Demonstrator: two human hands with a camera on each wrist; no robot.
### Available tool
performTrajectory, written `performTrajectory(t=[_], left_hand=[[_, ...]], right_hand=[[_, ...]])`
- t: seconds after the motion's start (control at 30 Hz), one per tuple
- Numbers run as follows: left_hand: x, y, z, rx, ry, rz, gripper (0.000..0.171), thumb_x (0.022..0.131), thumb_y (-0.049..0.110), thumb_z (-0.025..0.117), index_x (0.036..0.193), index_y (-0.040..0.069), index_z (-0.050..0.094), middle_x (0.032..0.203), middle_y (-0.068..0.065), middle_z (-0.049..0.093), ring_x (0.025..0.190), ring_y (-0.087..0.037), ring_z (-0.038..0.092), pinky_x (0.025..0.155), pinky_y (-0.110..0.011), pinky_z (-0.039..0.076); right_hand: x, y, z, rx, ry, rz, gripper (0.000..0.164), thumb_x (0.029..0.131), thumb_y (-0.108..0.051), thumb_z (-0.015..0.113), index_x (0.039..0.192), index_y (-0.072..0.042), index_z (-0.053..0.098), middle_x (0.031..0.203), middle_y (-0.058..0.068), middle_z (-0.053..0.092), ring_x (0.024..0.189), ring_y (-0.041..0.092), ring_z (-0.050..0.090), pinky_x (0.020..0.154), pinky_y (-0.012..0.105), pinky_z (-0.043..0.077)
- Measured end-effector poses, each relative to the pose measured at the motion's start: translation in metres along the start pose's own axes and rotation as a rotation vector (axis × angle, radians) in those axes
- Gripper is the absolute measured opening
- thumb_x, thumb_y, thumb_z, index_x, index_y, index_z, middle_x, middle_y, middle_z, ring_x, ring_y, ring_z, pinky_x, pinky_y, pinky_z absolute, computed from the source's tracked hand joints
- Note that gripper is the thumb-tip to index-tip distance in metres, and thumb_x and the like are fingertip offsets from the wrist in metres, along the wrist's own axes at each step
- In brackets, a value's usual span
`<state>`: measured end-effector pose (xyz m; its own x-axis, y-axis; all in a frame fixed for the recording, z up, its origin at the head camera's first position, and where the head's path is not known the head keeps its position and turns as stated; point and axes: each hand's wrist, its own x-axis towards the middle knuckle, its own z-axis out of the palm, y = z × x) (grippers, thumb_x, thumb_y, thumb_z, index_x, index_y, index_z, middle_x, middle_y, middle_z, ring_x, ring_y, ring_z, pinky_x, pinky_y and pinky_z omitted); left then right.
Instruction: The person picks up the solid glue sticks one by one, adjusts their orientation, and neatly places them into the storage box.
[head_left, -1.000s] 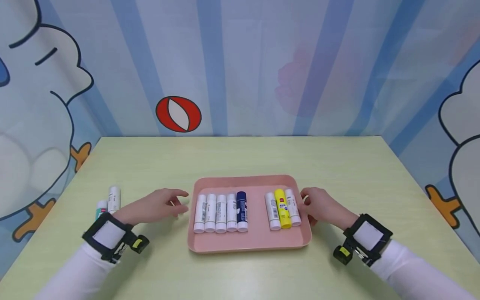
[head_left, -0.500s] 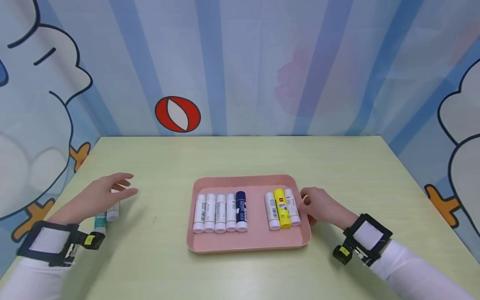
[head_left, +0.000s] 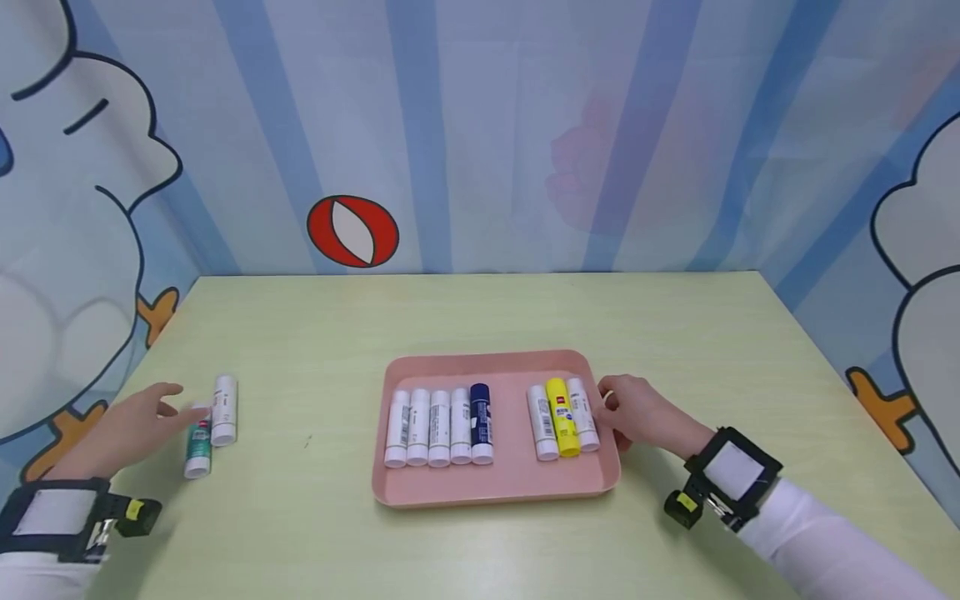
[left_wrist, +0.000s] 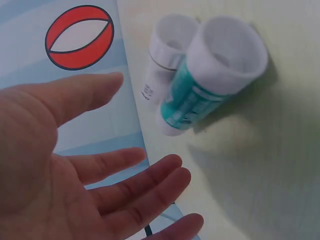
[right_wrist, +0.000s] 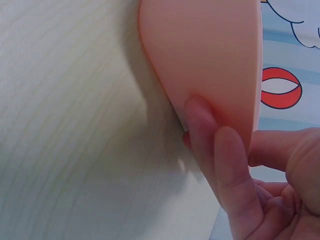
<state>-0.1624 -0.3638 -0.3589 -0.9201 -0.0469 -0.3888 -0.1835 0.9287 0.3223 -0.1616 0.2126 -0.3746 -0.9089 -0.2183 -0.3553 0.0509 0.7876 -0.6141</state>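
Note:
My left hand (head_left: 138,429) is beside two glue sticks at the left of the table, fingers spread and a gap visible between it and them in the left wrist view. The teal glue stick (head_left: 198,450) is the nearer one; a white glue stick (head_left: 224,410) stands against its right side. With curled fingers, my right hand (head_left: 637,415) holds the right edge of the pink tray (head_left: 442,492); the right wrist view shows fingertips (right_wrist: 200,112) pressed on its outer wall. Inside lie several white glue sticks (head_left: 439,427), a dark blue glue stick (head_left: 482,423) and a yellow glue stick (head_left: 562,417).
The pale table (head_left: 480,312) ends at a striped blue backdrop (head_left: 487,150) with a printed red ball (head_left: 352,232). Within the tray, the sticks form a left row and a right row of three, with bare tray between.
My left hand has moved left, away from the tray's left side, passing over the two loose glue sticks and lowering beside them. My right hand stays at the tray's edge.

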Motion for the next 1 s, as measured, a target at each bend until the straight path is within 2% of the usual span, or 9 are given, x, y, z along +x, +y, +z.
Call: performTrajectory(t=[0.33, 0.47, 0.6, 0.7, 0.83, 1.0], left_hand=[[0.004, -0.006, 0.008, 0.028, -0.023, -0.044, 0.089, 0.091, 0.052, 0.059, 0.123, -0.027, 0.035, 0.115, -0.046, 0.044, 0.099, -0.053, 0.050, 0.076, -0.056, 0.048], [0.006, -0.007, 0.010, 0.004, -0.038, -0.074, 0.079, 0.091, 0.044, 0.061, 0.120, -0.026, 0.039, 0.110, -0.042, 0.049, 0.095, -0.048, 0.051, 0.076, -0.055, 0.048], [0.008, -0.011, 0.011, -0.031, -0.048, -0.121, 0.070, 0.092, 0.036, 0.061, 0.120, -0.024, 0.040, 0.103, -0.036, 0.051, 0.088, -0.041, 0.052, 0.070, -0.048, 0.049], [0.009, -0.014, 0.012, -0.040, -0.039, -0.136, 0.067, 0.093, 0.034, 0.062, 0.119, -0.024, 0.040, 0.101, -0.034, 0.052, 0.084, -0.038, 0.053, 0.066, -0.042, 0.049], [0.011, -0.015, 0.013, -0.053, -0.020, -0.147, 0.065, 0.093, 0.033, 0.061, 0.119, -0.023, 0.041, 0.100, -0.033, 0.053, 0.084, -0.037, 0.052, 0.065, -0.040, 0.048], [0.012, -0.018, 0.013, -0.110, 0.031, -0.130, 0.068, 0.093, 0.034, 0.060, 0.122, -0.024, 0.039, 0.105, -0.036, 0.051, 0.085, -0.038, 0.052, 0.065, -0.039, 0.048]], right_hand=[[-0.001, 0.000, 0.000, -0.004, 0.005, 0.000, 0.018, 0.095, -0.007, 0.060, 0.109, 0.004, 0.054, 0.083, 0.010, 0.059, 0.057, 0.018, 0.058, 0.054, 0.030, 0.053], [-0.001, 0.000, 0.000, -0.002, 0.006, -0.006, 0.018, 0.095, -0.007, 0.059, 0.108, 0.004, 0.054, 0.083, 0.010, 0.059, 0.058, 0.018, 0.058, 0.053, 0.030, 0.053], [-0.001, 0.000, 0.000, 0.004, 0.005, -0.009, 0.017, 0.096, -0.006, 0.059, 0.108, 0.004, 0.054, 0.083, 0.010, 0.059, 0.058, 0.018, 0.058, 0.053, 0.031, 0.053], [0.000, 0.000, 0.000, 0.006, 0.008, -0.007, 0.017, 0.096, -0.006, 0.059, 0.108, 0.004, 0.054, 0.082, 0.010, 0.059, 0.058, 0.018, 0.058, 0.053, 0.030, 0.053], [0.000, 0.000, 0.001, 0.003, 0.012, -0.001, 0.017, 0.096, -0.006, 0.059, 0.108, 0.004, 0.054, 0.082, 0.010, 0.059, 0.058, 0.018, 0.058, 0.053, 0.030, 0.053], [-0.001, 0.000, 0.000, 0.001, 0.013, -0.009, 0.017, 0.095, -0.006, 0.059, 0.108, 0.004, 0.054, 0.083, 0.010, 0.059, 0.058, 0.018, 0.059, 0.053, 0.030, 0.053]])
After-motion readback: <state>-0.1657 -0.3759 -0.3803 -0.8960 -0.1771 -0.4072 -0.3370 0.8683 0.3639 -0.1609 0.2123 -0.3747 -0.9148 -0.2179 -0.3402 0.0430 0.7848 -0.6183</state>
